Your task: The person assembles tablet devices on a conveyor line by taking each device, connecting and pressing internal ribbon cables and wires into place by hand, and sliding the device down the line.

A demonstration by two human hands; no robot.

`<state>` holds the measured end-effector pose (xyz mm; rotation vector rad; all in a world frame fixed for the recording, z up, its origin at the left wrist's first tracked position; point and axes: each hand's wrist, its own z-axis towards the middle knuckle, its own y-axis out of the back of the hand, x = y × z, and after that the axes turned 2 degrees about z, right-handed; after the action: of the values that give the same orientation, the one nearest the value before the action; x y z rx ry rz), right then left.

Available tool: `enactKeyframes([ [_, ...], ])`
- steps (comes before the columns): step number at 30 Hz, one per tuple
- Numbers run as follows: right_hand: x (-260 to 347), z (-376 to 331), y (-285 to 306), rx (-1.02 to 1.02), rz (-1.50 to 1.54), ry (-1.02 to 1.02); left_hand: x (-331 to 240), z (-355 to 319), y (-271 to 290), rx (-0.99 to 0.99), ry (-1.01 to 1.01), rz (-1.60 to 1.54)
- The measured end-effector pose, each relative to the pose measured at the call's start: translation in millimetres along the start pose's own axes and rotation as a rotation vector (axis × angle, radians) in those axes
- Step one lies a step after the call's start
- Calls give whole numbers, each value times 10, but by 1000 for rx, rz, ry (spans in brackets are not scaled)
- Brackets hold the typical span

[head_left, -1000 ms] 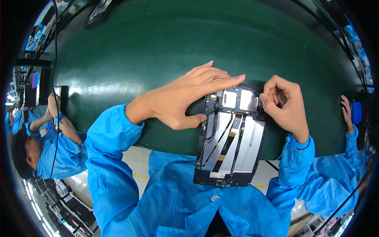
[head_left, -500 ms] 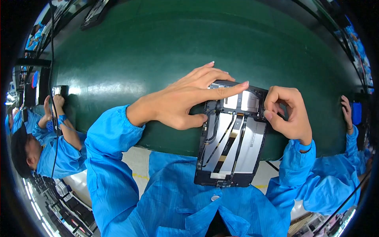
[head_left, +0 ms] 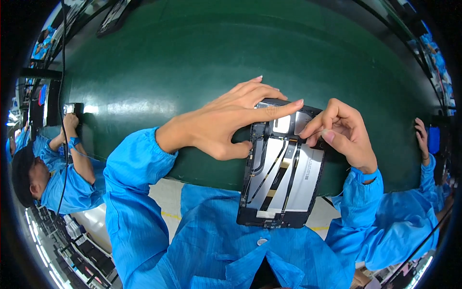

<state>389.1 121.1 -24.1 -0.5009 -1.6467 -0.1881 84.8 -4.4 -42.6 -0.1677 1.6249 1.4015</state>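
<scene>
An opened tablet (head_left: 308, 176) lies before me with its inside up, showing silver-white panels, a black frame and dark flat cables. Its near end reaches past the table's front edge toward my body. My left hand (head_left: 219, 120) is spread over its far left corner. The index finger lies stretched across the far end, and the thumb rests at the left edge. Over the tablet's far right part, my right hand (head_left: 344, 135) is closed in a pinch. A thin line shows by its fingertips, too fine to name.
The green tabletop (head_left: 192, 62) stretches away ahead. At far left lies a dark device (head_left: 113, 19). A co-worker (head_left: 72, 168) in blue handles a small device at left; another person's hand (head_left: 421, 135) rests at right near a blue object (head_left: 434, 139). A black cable (head_left: 62, 96) hangs at left.
My right hand has moved left from the tablet's right edge, in over its inside, still pinching. My left hand and the tablet have stayed in place. The left co-worker's hands have come together.
</scene>
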Motion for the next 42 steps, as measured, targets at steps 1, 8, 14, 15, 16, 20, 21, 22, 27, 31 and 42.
enactKeyframes([
  [1,-5,7,6,0,0,0,1,-5,-9,2,0,12],
  [8,48,35,-39,13,111,10,-12,4,-10,8,13,14],
  [14,31,32,-34,50,130,-4,-25,-5,-8,0,1,47],
  [15,29,31,-37,54,134,3,-28,-2,3,0,2,48],
  [16,22,32,-30,54,134,2,-25,-5,1,3,1,41],
  [20,29,20,-6,103,172,-27,11,-5,27,13,-1,-10],
  [21,42,13,-5,113,187,-43,9,-1,31,13,-2,-11],
  [22,50,13,0,113,187,-43,8,-4,34,22,-5,-3],
  [27,38,12,4,142,214,-68,18,-21,52,36,9,-30],
  [31,52,14,5,161,212,-91,17,-11,37,33,-2,-3],
  [42,19,-11,4,167,231,-104,5,-32,45,27,-9,-13],
])
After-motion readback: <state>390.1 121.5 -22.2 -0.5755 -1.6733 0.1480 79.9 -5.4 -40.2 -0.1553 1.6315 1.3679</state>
